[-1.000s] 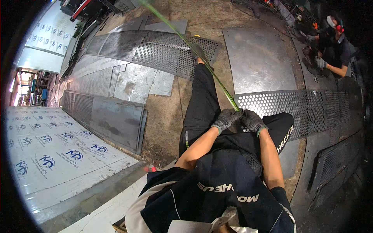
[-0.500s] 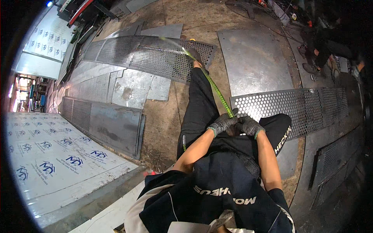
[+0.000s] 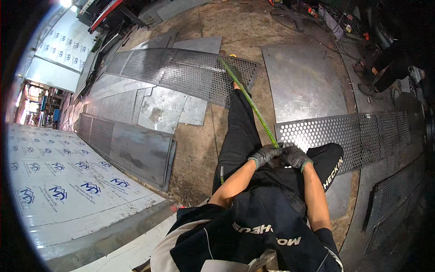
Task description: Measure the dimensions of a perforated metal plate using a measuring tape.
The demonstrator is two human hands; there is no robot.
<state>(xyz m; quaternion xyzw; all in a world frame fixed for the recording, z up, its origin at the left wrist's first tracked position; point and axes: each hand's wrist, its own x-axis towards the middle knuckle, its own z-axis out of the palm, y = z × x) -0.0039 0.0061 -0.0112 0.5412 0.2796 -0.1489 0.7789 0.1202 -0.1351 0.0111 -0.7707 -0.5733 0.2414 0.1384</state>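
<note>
A green tape measure blade [image 3: 254,109] stretches out straight and slanting from my lap, over my outstretched leg, toward the far left. Its far end lies near my shoe, over a perforated metal sheet [image 3: 190,72]. In grey knit gloves, my left hand [image 3: 266,155] and my right hand [image 3: 294,157] meet at the near end of the blade. Both have their fingers curled closed around the tape measure there. The tape's case is not visible, covered by the gloves.
Another perforated sheet [image 3: 331,136] lies beside my bent right knee, below a plain metal plate [image 3: 306,86]. More sheets [image 3: 140,154] lie to the left. A film-covered white panel [image 3: 68,181] fills the lower left. At the far right is another person's dark-clothed leg [image 3: 389,77].
The blade has swung and settled into a straighter line, its far end now sharper and closer to my shoe. The whole view has shifted slightly. Both hands stay together.
</note>
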